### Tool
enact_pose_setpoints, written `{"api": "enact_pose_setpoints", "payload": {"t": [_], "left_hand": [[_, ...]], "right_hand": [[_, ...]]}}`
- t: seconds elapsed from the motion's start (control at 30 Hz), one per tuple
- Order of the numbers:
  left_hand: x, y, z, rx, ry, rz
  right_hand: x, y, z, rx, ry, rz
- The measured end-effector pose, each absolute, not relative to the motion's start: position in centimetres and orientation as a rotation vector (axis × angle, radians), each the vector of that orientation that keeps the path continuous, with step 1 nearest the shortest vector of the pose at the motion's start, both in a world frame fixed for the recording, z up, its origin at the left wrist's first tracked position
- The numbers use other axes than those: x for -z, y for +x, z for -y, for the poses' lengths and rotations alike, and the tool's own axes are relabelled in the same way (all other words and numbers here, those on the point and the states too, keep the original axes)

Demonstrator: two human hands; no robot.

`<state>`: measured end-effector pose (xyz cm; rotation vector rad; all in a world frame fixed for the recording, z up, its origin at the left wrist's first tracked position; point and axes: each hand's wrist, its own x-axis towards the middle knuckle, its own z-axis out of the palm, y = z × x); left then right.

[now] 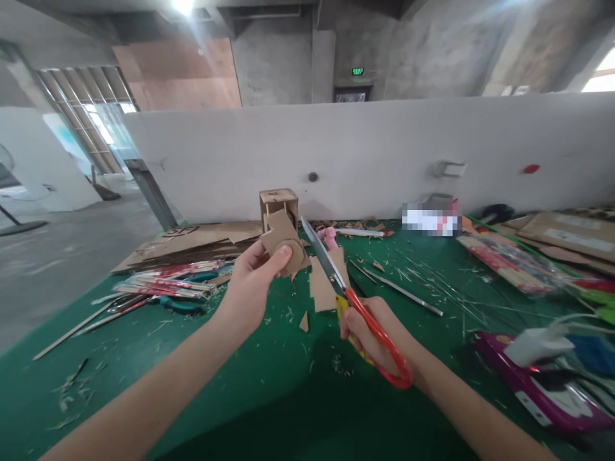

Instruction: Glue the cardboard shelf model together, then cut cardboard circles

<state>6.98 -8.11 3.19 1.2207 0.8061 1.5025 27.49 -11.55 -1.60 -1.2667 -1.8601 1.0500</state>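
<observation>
My left hand pinches a small cut piece of brown cardboard, thumb lying on a rounded part of it. In my right hand is a pair of scissors with red and yellow handles, blades pointing up and away, just right of the cardboard and apart from it. Behind my left hand stands a small cardboard box structure. A flat cardboard sheet with notched edges lies on the green table beneath the scissors, and a small triangular scrap lies in front of it.
Bundled wrapped sticks and teal-handled pliers lie at left, by stacked cardboard. Further right are a metal ruler-like strip, a pink tool, packaged sticks and a purple power strip with cables. A white partition closes the back.
</observation>
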Motion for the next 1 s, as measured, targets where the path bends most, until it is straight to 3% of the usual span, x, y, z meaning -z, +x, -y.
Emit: {"api": "enact_pose_setpoints", "payload": {"t": [0.1,0.27,0.47,1.0], "left_hand": [[-3.3,6.3,7.1,-1.487,1.246,-0.796],[-3.6,5.7,6.4,-1.427,1.318,-0.809],[-3.9,5.6,6.8,-1.529,1.365,-0.987],[-4.0,6.1,7.7,-1.398,1.44,-1.08]], "right_hand": [[1.9,27.4,11.6,-1.142,-1.142,1.819],[2.4,28.0,11.0,-0.995,-0.99,2.033],[2.5,28.1,10.9,-0.913,-1.015,2.108],[2.2,27.3,10.8,-0.928,-1.262,2.062]]}}
